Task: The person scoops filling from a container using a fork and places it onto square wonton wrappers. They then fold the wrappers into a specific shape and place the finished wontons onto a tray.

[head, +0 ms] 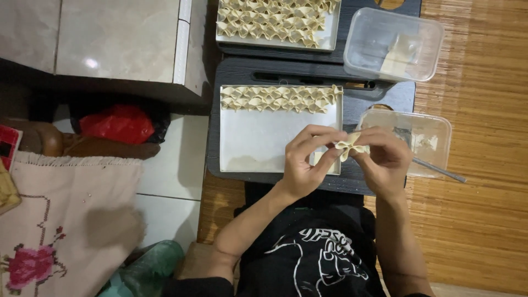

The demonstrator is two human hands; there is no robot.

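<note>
Head view: both hands meet over the near right corner of a white tray [258, 143]. The left hand [305, 162] and right hand [385, 159] pinch one folded dumpling [351, 145] between thumbs and fingertips, the pale wrapper gathered into pleats and held in the air just above the tray edge, probably so the folds can be pressed from both sides at once.

The tray lies on a black board [212, 126] in front of the person. Along its far edge runs a row [280, 98] of finished folded pieces, packed edge to edge; the near part is bare. A second tray [329, 37] farther away is nearly covered with the same pieces.

Two clear plastic tubs stand to the right, within easy reach of the right hand. The near tub [440, 129] sits just behind that hand, and a metal handle, likely a spoon [440, 171], sticks out over its rim; what it holds is too dim to tell. The far tub [385, 25] holds a small stack of pale square wrappers [397, 58].

A woven mat [478, 209] covers the floor at right. At left lie a red bag [116, 124], a green bag [151, 269] and an embroidered cloth [66, 220] with a pink flower
</note>
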